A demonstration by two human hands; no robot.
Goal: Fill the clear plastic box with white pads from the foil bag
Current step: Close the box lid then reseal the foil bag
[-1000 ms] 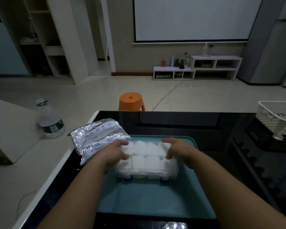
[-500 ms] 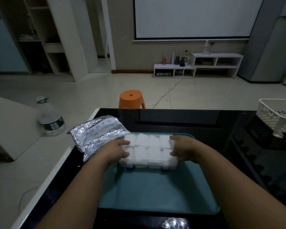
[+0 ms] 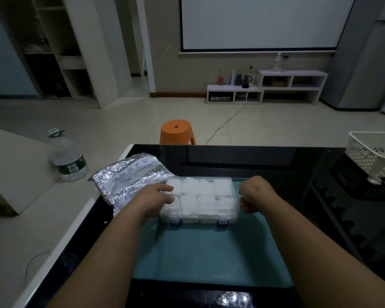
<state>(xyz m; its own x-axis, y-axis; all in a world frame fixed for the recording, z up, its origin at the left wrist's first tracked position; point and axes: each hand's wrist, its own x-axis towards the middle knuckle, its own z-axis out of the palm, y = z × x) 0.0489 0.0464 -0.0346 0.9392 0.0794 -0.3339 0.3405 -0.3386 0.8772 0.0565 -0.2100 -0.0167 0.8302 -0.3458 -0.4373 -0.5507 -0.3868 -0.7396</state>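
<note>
Clear plastic box point(image 3: 199, 211) holds white pads point(image 3: 220, 187); left hand point(image 3: 151, 197) lies flat on it; right hand point(image 3: 252, 194) curled beside, grip unclear.

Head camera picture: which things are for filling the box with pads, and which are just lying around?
For the job: clear plastic box, white pads, foil bag.
Just lying about: white basket, water bottle, orange stool.
</note>
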